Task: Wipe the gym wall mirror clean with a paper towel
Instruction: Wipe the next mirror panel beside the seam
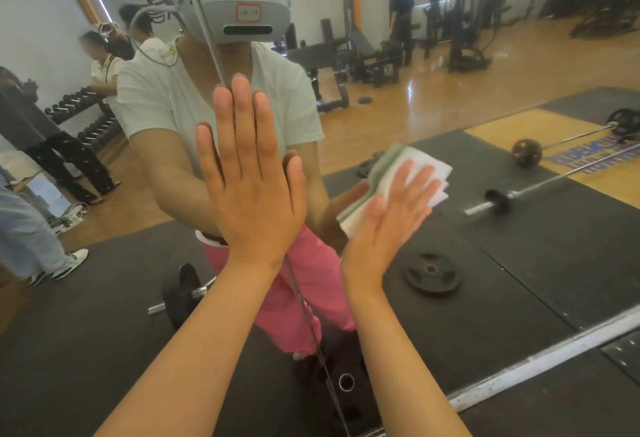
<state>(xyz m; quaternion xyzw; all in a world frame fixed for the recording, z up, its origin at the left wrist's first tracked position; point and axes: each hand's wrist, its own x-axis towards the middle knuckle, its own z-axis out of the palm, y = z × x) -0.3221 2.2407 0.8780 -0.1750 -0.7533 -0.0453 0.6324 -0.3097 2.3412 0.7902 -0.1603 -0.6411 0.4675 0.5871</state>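
Your left hand (252, 194) lies flat on the mirror (485, 228), fingers straight. Just right of it, your right hand (384, 225) presses the folded paper towel (438, 187) there, fingers spread.

A gym: the wall mirror (450, 114) reflects barbells (498, 201), a loose weight plate (432, 273), a dumbbell rack (86, 114), benches (360, 45) and weight machines (464, 21).

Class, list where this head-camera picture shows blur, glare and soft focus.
Head view: the paper towel and right hand look slightly motion-blurred, the left hand sharper; glare shines on the reflected wooden floor; the reflected gym machines at top right look soft.
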